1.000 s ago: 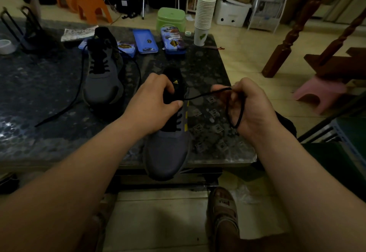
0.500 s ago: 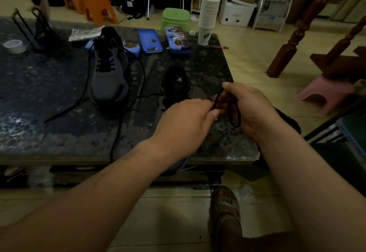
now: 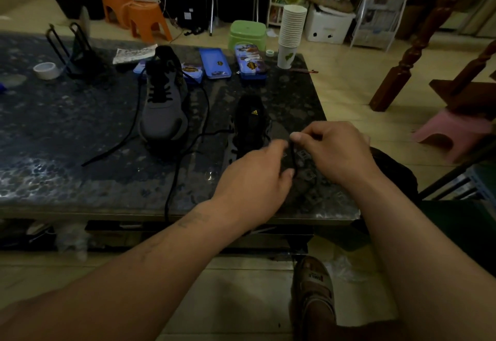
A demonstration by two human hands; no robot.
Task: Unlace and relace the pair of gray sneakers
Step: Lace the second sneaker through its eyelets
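ITEM: black lace [image 3: 292, 157] of near gray sneaker [image 3: 251, 123], right side of counter [image 3: 67, 139] | HOLD: left hand [image 3: 255, 182] and right hand [image 3: 335, 150] both pinch it, fingers [image 3: 297, 136] curled | HANDLING: likely light, limp and thin; best gripped close to its tip | ALSO: far sneaker [image 3: 163, 104], left, laces trailing.
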